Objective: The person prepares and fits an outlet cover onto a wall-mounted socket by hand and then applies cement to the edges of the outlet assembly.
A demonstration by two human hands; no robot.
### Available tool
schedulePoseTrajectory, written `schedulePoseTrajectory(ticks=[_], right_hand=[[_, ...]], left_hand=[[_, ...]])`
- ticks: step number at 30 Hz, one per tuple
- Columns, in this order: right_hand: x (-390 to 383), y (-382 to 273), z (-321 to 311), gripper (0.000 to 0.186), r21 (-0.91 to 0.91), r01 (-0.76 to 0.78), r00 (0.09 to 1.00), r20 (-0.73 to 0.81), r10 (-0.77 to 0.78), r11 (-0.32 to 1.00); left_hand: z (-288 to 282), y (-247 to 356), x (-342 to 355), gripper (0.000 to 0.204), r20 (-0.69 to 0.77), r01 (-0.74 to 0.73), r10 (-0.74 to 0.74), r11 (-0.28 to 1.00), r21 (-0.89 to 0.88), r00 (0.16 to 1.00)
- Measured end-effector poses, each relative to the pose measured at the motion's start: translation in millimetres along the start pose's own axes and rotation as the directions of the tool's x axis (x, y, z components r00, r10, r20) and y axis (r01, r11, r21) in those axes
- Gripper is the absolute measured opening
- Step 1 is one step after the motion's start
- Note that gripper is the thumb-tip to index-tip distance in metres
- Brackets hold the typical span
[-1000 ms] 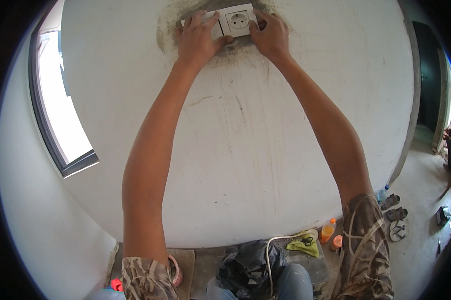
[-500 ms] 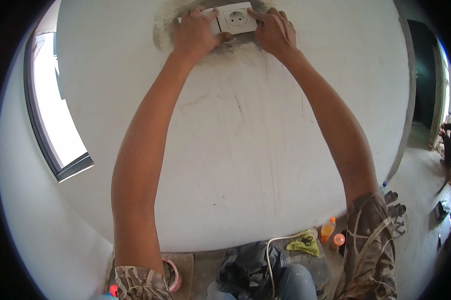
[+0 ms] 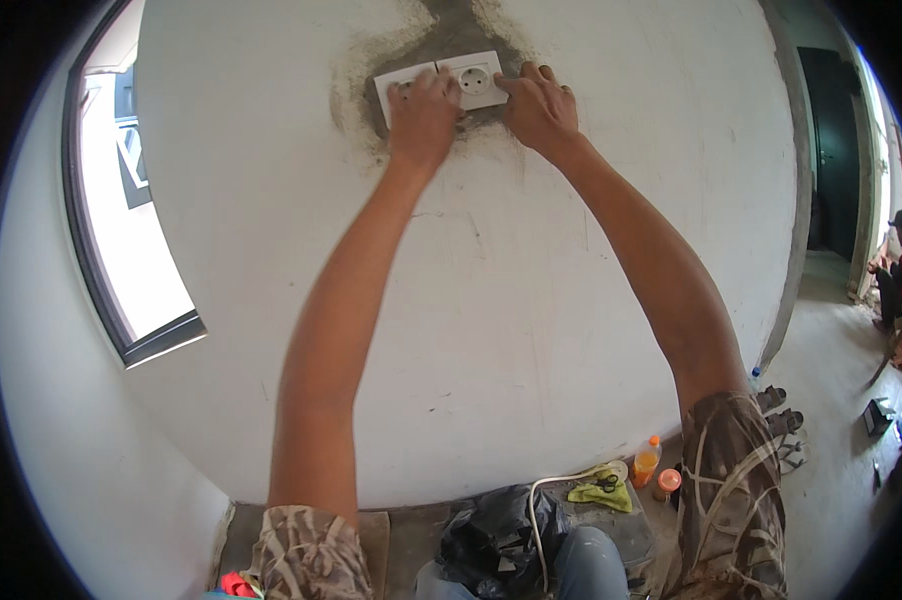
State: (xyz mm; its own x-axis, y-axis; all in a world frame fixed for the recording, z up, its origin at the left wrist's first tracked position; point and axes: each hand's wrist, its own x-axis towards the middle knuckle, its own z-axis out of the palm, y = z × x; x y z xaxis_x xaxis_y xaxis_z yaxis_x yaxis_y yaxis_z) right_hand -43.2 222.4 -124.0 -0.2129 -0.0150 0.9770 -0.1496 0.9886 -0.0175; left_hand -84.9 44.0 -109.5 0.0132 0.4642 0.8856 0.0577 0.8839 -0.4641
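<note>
A white double wall socket sits slightly tilted in a rough grey patch of the wall. Its right socket opening shows plainly; the left half is largely covered by my left hand. The fingers of that hand are spread over the plate, a little blurred, with their tips on its front near the middle. At the plate's right edge, my right hand presses with a fingertip against the frame, its other fingers bent against the wall. The wall hides whatever lies behind the plate.
Below are a black plastic bag, a pale cable, a yellow-green cloth with dark-handled scissors, and an orange drink bottle. A window is at left. Far right, another person sits near a doorway.
My left hand has shifted right along the plate, uncovering its left edge. My right hand has slid from the plate's front to its right edge. The view has tilted upward.
</note>
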Motion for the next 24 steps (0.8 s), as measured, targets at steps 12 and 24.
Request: schedulePoseTrajectory(ticks=[12, 24], right_hand=[[24, -10, -1, 0.055, 0.014, -0.014, 0.997, 0.073, 0.013, 1.0], [17, 16, 2, 0.059, 0.052, 0.043, 0.989, 0.137, -0.05, 0.998]], left_hand=[[7, 13, -6, 0.045, -0.086, 0.138, -0.149, 0.982, -0.126, 0.985], [8, -21, 3, 0.061, -0.02, 0.061, -0.066, 0.983, -0.173, 0.998]])
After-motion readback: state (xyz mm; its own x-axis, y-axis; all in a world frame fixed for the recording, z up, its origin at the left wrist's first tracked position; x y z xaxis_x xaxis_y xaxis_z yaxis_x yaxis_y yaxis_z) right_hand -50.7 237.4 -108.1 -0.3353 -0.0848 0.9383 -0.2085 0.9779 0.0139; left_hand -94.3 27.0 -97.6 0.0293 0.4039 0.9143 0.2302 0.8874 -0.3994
